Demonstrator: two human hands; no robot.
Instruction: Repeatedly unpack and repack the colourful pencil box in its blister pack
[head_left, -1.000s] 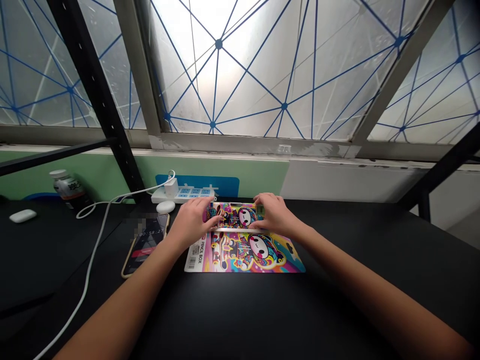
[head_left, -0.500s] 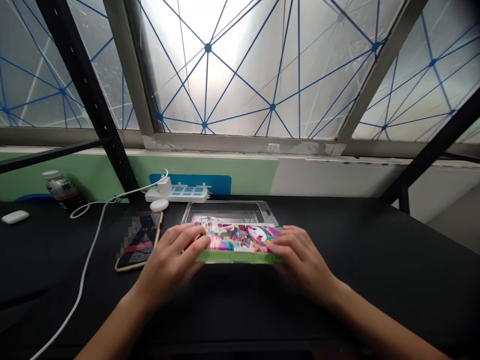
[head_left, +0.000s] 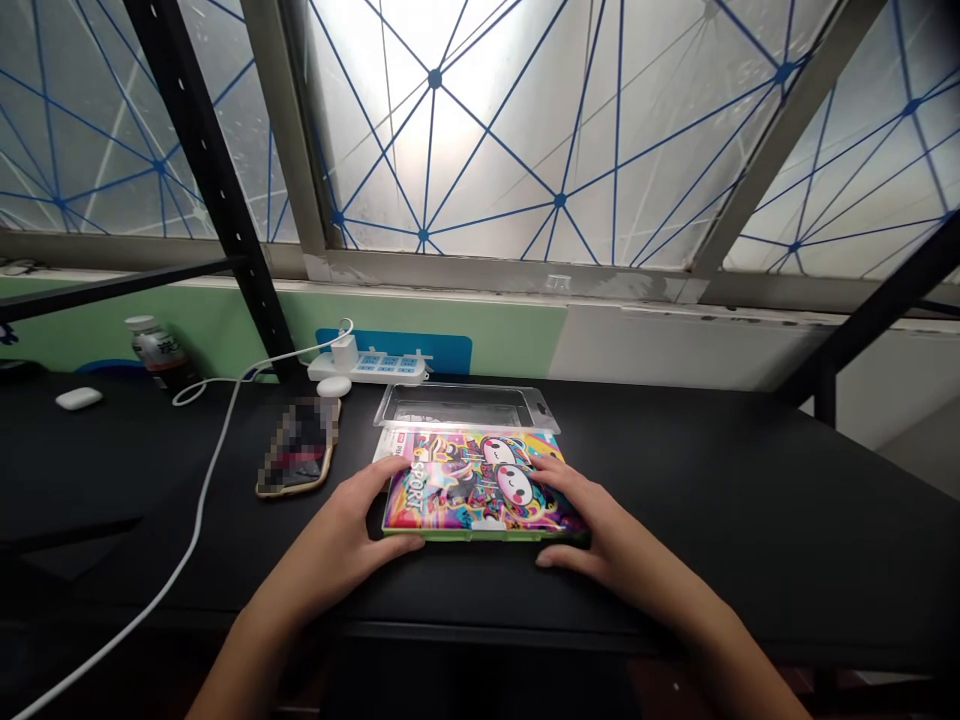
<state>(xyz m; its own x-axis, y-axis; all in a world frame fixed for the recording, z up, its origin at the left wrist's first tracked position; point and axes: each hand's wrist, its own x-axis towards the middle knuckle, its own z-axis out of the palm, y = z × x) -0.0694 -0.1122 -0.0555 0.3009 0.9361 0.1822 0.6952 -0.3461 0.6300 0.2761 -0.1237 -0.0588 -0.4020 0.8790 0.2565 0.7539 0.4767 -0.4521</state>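
Note:
A flat colourful case (head_left: 465, 500) with cartoon faces, the word SPORT and a green front edge lies on the black desk (head_left: 712, 490). My left hand (head_left: 352, 520) holds its left end, with the thumb at the front edge and a finger on the far side. My right hand (head_left: 600, 520) curves round its right end, one fingertip on the printed top and the thumb just before the front edge. Behind it, partly covered, is a printed card (head_left: 390, 442) with a similar picture. A clear plastic packaging shell (head_left: 465, 408) lies just beyond.
A phone (head_left: 300, 450) lies left of my left hand. Past it are a white power strip (head_left: 390, 367) with a charger, a small white case (head_left: 334, 387), a bottle (head_left: 161, 350) and another white case (head_left: 79, 399). A white cable (head_left: 202, 500) crosses the left side.
The case has gone from tilted, its green edge facing me, to flat with its printed top showing. My fingers have spread wider round its ends. The view has shifted slightly.

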